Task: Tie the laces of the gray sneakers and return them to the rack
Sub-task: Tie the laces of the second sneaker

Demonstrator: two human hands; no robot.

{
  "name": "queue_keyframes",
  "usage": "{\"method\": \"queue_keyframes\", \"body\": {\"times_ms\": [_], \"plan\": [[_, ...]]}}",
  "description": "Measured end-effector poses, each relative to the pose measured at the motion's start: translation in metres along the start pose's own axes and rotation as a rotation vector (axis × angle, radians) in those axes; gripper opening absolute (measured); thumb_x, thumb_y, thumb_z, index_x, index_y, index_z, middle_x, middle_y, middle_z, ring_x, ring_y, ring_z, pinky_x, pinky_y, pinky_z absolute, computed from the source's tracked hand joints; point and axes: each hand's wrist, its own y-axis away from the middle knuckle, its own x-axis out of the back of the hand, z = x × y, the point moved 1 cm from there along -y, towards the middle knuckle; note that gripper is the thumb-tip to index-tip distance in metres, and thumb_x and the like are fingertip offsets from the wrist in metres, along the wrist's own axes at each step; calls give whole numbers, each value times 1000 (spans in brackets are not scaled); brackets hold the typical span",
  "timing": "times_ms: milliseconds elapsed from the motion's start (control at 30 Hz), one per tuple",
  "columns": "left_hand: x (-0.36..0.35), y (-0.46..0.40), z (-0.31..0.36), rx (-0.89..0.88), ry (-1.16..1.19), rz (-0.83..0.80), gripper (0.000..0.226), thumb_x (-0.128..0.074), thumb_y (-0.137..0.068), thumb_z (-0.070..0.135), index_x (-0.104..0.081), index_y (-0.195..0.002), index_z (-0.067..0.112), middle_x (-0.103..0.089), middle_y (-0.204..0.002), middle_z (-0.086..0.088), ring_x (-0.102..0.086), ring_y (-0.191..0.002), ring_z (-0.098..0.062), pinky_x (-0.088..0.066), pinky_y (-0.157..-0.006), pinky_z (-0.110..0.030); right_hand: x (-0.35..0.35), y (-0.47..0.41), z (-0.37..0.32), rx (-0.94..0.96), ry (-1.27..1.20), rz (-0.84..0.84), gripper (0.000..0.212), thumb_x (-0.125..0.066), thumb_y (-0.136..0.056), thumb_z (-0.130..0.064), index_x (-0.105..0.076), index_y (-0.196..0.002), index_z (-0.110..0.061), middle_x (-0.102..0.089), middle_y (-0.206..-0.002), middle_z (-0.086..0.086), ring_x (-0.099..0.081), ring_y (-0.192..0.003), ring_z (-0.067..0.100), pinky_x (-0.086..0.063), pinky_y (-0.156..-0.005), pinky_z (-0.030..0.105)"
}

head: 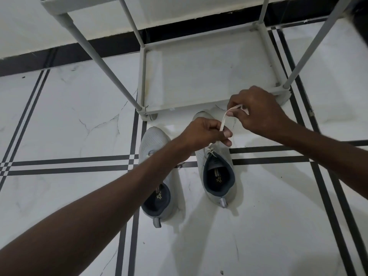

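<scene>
Two gray sneakers on the white tiled floor (65, 120), toes toward the rack (201, 76), just before its bottom shelf. Right sneaker (218, 168) with white lace (224, 119) pulled up and taut between both hands. Left hand (203, 132) closed on the lace's lower part; right hand (258, 112) pinching its upper end, seemingly looped around a finger. Left sneaker (154, 144) partly hidden under the left forearm.
</scene>
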Motion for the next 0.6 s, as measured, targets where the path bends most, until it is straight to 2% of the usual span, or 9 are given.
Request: {"method": "queue_keyframes", "body": {"times_ms": [67,167,200,300,367,433,500,533,600], "plan": [[1,3,-1,-14,11,-8,19,-65,-93,21,-73,-103,7,-79,-90,-10,-52,-59,-7,-40,-53,-16,-9,3,0,-81,25,94,24,-70,-80,-38,-64,-92,-18,-63,-90,1,-53,-91,25,-43,-79,42],[7,4,-2,11,55,-12,20,-56,-98,15,-62,-113,3,-78,-93,-16,-54,-55,-15,-38,-51,-23,-22,15,-4,-259,-132,150,13,-67,-83,-29,-65,-83,-16,-64,-82,-3,-56,-81,18,-48,-76,40],[9,5,-2,22,78,-14,20,-55,-98,13,-58,-114,3,-77,-92,-17,-55,-54,-16,-38,-50,-24,-26,18,-5,-324,-268,65,9,-63,-85,-22,-69,-81,-17,-67,-79,-6,-59,-77,13,-50,-75,37],[16,7,-5,35,128,-24,17,-53,-96,8,-54,-113,9,-77,-85,-15,-58,-51,-18,-39,-51,-28,-32,26,-14,-438,-666,-286,33,-54,-85,1,-75,-89,-23,-73,-90,-14,-62,-86,-5,-46,-80,18],[21,8,-7,38,126,-13,22,-53,-93,5,-55,-114,8,-76,-79,-13,-59,-51,-19,-40,-55,-30,-36,28,-16,-416,-738,-405,36,-54,-82,4,-76,-89,-23,-75,-98,-6,-64,-98,3,-46,-86,22],[26,9,-9,40,112,9,26,-53,-92,4,-56,-118,4,-73,-80,-16,-60,-53,-20,-44,-57,-31,-36,30,-17,-352,-711,-397,27,-55,-81,-5,-77,-80,-21,-76,-91,2,-68,-96,18,-50,-91,36],[30,10,-10,17,102,10,25,-53,-97,7,-55,-121,1,-73,-87,-24,-60,-55,-22,-47,-58,-31,-33,29,-17,-290,-619,-308,24,-53,-80,-20,-73,-67,-21,-73,-76,10,-67,-82,32,-52,-85,49],[31,11,-11,2,96,10,25,-53,-99,10,-56,-121,0,-73,-90,-26,-60,-55,-21,-48,-58,-30,-30,29,-15,-275,-609,-270,27,-50,-79,-23,-70,-61,-19,-70,-69,13,-65,-73,36,-52,-80,50],[33,13,-14,-18,82,22,24,-54,-99,11,-58,-119,-2,-73,-95,-29,-63,-58,-20,-51,-59,-30,-22,27,-19,-282,-727,-295,31,-47,-77,-23,-66,-55,-11,-62,-53,16,-58,-53,33,-51,-66,41]]}}
